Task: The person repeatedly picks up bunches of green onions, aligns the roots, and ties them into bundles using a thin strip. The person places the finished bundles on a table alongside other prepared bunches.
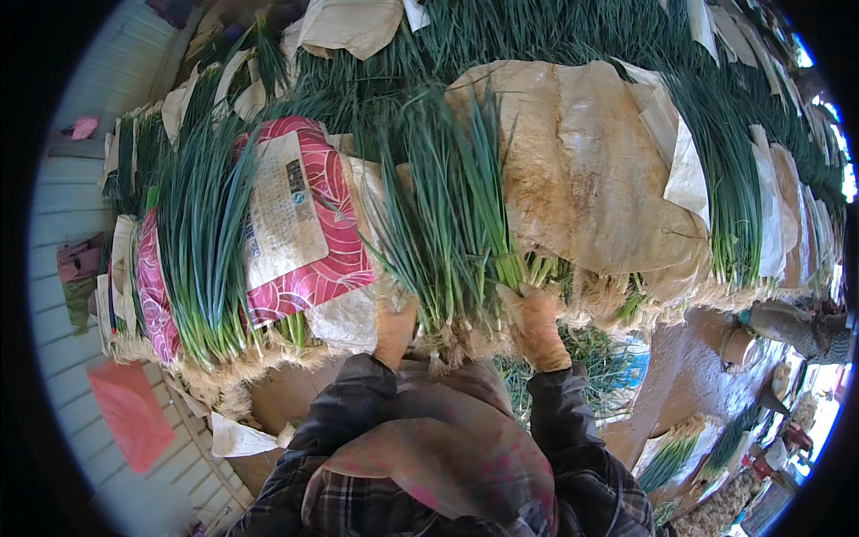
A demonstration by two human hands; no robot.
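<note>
A loose bunch of green onions (443,262) stands upright between my two hands, its long dark leaves fanned over the pile behind and its stringy roots towards me. My left hand (394,329) cups the bunch's left side low down, with the fingers hidden behind the stalks. On the other side, my right hand (539,325) grips it near the pale stems, thumb in front. To the left, a pink-patterned printed sack sheet (309,295) overlies the stacked onions. A brown-stained tan sack sheet (604,168) covers those to the right.
Long rows of stacked green onions (550,30) with sheets between them stretch behind. Cut leaves (584,362) lie on the wet brown floor (691,356) to my right, and another person (798,329) is at the right edge. A ribbed pale wall (67,215) bounds the left.
</note>
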